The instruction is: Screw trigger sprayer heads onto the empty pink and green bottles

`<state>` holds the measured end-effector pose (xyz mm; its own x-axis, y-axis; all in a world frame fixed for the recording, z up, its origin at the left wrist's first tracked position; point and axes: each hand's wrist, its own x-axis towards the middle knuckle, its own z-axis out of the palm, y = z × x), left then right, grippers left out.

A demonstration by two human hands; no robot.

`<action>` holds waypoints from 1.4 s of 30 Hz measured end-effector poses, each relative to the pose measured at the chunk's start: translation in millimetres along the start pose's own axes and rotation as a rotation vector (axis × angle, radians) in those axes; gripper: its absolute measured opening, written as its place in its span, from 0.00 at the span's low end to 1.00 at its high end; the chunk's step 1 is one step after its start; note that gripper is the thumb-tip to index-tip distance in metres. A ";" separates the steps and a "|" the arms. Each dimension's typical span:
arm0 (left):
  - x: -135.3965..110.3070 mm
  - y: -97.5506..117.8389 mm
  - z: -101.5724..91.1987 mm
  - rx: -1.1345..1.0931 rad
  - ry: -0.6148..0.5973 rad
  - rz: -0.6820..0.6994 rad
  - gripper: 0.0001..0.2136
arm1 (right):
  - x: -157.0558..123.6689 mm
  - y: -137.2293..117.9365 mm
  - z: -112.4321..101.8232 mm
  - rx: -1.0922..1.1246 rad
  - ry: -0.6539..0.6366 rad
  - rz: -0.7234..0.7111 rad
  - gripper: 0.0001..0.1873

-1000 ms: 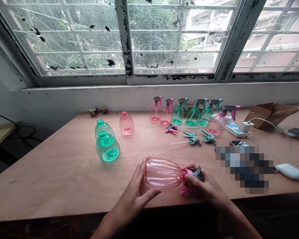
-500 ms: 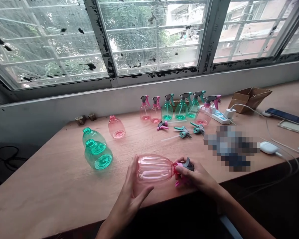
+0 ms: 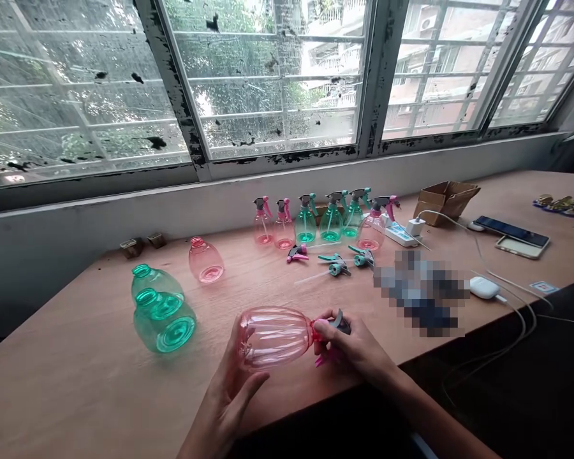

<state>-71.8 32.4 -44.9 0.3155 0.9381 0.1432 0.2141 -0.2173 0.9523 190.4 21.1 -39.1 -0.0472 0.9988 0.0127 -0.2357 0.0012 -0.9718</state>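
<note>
A clear pink spray bottle (image 3: pixel 275 338) lies sideways between my hands above the table's front edge. My left hand (image 3: pixel 227 392) cups its base, with the fingers behind the plastic and the thumb held away from it. At the neck, my right hand (image 3: pixel 356 344) is closed around the pink and grey spray head (image 3: pixel 342 322), which the fingers partly cover. To the left stand two headless green bottles (image 3: pixel 165 325) and a headless pink bottle (image 3: pixel 206 261). Beyond my hands lie a loose pink spray head (image 3: pixel 297 254) and two loose green ones (image 3: pixel 335 264).
Several bottles with spray heads (image 3: pixel 332 223) stand in a row by the window wall. Farther right are a power strip (image 3: pixel 402 233), a cardboard box (image 3: pixel 444 201), a phone (image 3: pixel 511 231), a white charger (image 3: pixel 484 287) with cables, and a blurred-out patch (image 3: pixel 421 293).
The view has swung right, so everything sits farther left in the picture. Both hands keep their places at the base and neck of the pink bottle.
</note>
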 end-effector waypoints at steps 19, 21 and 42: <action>2.9 1.2 1.5 0.117 0.057 0.037 0.36 | 2.9 6.2 -5.3 -0.036 -0.082 -0.031 0.28; 0.9 6.5 4.2 0.127 0.076 0.063 0.35 | 2.0 4.8 -5.6 -0.044 -0.084 -0.032 0.29; -13.7 1.6 11.1 0.446 0.272 0.618 0.25 | -0.6 10.5 -10.6 -0.037 -0.021 -0.030 0.32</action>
<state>-65.5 16.2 -48.3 0.2737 0.6337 0.7236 0.4413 -0.7512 0.4909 198.2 21.0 -51.8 -0.0615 0.9970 0.0469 -0.2009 0.0337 -0.9790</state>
